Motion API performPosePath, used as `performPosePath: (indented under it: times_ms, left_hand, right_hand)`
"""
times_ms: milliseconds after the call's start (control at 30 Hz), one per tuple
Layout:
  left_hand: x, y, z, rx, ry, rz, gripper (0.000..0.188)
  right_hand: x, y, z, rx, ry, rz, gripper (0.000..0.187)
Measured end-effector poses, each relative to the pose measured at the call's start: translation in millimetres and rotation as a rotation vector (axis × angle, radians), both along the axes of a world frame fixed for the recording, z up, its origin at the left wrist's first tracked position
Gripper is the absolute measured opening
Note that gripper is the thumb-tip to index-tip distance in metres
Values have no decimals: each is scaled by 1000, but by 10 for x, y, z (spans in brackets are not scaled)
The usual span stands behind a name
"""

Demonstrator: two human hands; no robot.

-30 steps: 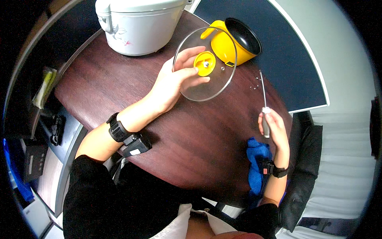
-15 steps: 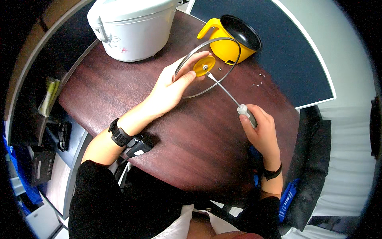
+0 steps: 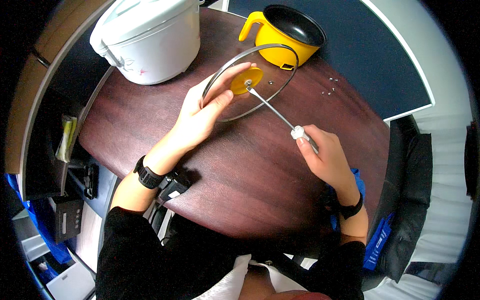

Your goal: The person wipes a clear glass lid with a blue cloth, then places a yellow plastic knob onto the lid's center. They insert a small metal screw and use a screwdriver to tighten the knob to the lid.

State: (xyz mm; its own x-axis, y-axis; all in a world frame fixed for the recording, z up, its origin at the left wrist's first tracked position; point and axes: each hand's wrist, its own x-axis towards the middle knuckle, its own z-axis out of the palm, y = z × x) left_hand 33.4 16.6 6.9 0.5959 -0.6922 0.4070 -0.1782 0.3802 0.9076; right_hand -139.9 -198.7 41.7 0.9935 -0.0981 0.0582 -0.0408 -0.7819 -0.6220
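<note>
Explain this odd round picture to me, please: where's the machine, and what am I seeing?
There's no machine here, just a person's two bare hands. The picture comes from a wide fisheye camera worn on their head and looking down, which is why straight edges bend.

The left hand holds a clear round lid with a yellow round part in its middle. The right hand grips a screwdriver, its tip at or very near the middle of that yellow part.

On the dark brown table stand a white rice cooker and a yellow pot, black inside; some tiny bits lie nearby.
</note>
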Motion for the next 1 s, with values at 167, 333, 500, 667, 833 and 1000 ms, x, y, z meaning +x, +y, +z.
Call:
performPosePath:
  times_ms: [167, 333, 500, 667, 833, 1000]
  left_hand:
    - [-27, -27, 7, -45, 73, -46, 47]
    - [-21, -24, -12, -49, 59, -43, 47]
    - [-10, -18, -10, -19, 33, -30, 48]
    - [-22, -24, -11, -49, 63, -52, 47]
    - [-25, -16, -3, -6, -55, -17, 47]
    - [-31, -15, 1, -14, -63, -22, 46]
  right_hand:
    - [-14, -16, 52, -12, -30, -23, 16]
    - [-17, -15, 34, 32, 22, -2, 16]
    - [-19, -9, 34, 43, 14, -2, 16]
    - [-11, -14, 27, 54, 4, -4, 16]
    - [-11, -84, 26, 248, 187, -36, 17]
    - [-16, -106, 56, 213, 161, -15, 17]
